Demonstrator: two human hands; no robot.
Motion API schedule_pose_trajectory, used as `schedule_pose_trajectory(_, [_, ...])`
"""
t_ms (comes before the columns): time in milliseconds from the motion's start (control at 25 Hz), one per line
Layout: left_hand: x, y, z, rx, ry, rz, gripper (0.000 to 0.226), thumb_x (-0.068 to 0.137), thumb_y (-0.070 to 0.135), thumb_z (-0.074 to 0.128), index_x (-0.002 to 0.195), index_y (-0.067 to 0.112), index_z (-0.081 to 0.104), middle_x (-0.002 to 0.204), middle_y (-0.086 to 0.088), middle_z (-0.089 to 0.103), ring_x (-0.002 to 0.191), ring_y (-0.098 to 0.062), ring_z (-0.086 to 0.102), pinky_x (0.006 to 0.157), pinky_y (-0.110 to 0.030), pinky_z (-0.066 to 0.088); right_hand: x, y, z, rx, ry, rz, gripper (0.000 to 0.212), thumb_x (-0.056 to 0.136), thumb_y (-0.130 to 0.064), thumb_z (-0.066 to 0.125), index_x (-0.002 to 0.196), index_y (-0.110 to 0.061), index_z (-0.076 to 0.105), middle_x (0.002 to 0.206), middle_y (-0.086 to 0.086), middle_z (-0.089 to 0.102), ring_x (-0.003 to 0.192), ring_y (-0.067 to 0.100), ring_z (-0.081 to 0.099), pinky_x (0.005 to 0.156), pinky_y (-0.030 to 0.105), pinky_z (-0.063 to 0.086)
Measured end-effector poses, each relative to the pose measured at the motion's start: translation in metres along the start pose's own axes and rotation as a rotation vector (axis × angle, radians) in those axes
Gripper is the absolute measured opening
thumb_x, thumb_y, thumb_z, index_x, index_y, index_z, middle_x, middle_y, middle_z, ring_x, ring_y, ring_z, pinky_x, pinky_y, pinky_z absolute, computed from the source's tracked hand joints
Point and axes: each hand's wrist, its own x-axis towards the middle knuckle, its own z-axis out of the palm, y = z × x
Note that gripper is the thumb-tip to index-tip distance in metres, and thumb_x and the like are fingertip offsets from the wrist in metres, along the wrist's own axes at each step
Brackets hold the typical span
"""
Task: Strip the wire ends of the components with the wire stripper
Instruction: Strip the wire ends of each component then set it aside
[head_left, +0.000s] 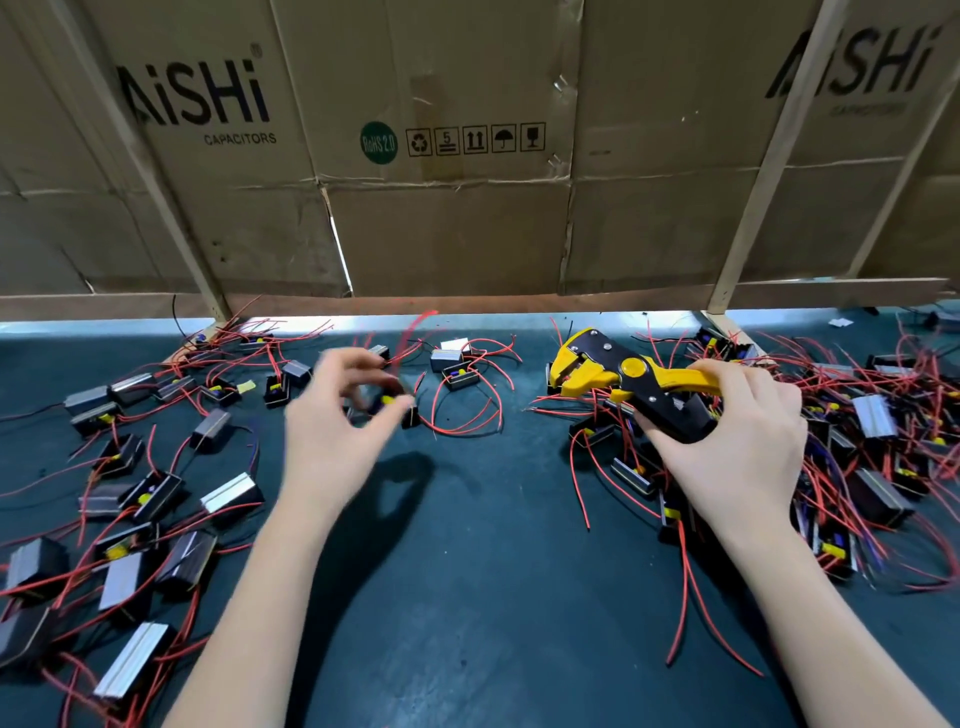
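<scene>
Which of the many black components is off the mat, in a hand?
The blurred one at the left hand's fingertips, centre; every other lies on the mat.

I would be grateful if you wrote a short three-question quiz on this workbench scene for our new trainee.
1. True or false: the yellow-and-black wire stripper is in the grip of the right hand.
2. Multiple choice: the left hand is A) flat on the dark green mat; B) at a small black component with a red wire; C) on the brown cardboard wall.
3. Fill in: most loose leads on the mat are ___ in colour.

Key
1. True.
2. B, though the hand is blurred, so how firmly it holds is unclear.
3. Red.
</scene>
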Motion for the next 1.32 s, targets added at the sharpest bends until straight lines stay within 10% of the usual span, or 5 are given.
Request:
schedule_pose_trajectory(160, [-0.021,0.006,0.035,0.207,-0.583,0.273,0.031,0.081,0.022,0.078,0.109,0.020,0.066,0.097,0.012,0.067,0.096,-0.014,0.059,0.090,-0.030,0.046,-0.001,0.001,0.001,-0.025,-0.010,-0.018,0.059,0.061,-0.036,0.089,0.110,-0.014,0.066,0.106,0.010,0.063,0.102,0.037,0.049,0.084,0.046,0.040])
schedule_pose_trajectory(760, [-0.031,0.017,0.047,0.055,-0.411,0.224,0.019,0.079,0.009,0.061,0.088,0.018,0.076,0.086,0.010,0.073,0.087,-0.016,0.063,0.084,-0.037,0.050,-0.005,-0.002,0.005,-0.060,-0.095,-0.080,0.059,0.062,-0.041,0.086,0.112,-0.017,0.066,0.105,0.007,0.061,0.102,0.035,0.048,0.080,0.044,0.037])
schedule_pose_trajectory(920, [-0.026,0.009,0.042,0.299,-0.090,-0.009,0.017,0.081,0.038,0.058,0.071,0.024,0.061,0.059,0.012,0.060,0.064,-0.018,0.058,0.060,-0.029,0.044,-0.004,-0.001,0.006,-0.064,-0.072,-0.076,0.059,0.061,-0.040,0.086,0.110,-0.016,0.066,0.104,0.009,0.061,0.100,0.036,0.049,0.078,0.044,0.038])
schedule_pose_trajectory(1040, [-0.028,0.005,0.047,0.480,-0.234,-0.157,0.037,0.083,0.059,0.061,0.072,0.023,0.056,0.065,0.009,0.062,0.073,-0.018,0.059,0.065,-0.031,0.046,-0.004,-0.001,0.006,-0.072,-0.084,-0.080,0.060,0.060,-0.039,0.088,0.110,-0.015,0.066,0.104,0.009,0.061,0.100,0.037,0.049,0.078,0.044,0.038])
schedule_pose_trajectory(1320, [-0.029,0.013,0.050,-0.089,-0.431,-0.274,0.041,0.076,-0.001,0.064,0.107,0.022,0.050,0.081,0.010,0.075,0.078,-0.011,0.061,0.073,-0.028,0.049,-0.005,-0.002,0.006,-0.068,-0.092,-0.084,0.059,0.060,-0.040,0.087,0.111,-0.017,0.066,0.104,0.008,0.060,0.100,0.035,0.049,0.079,0.042,0.036])
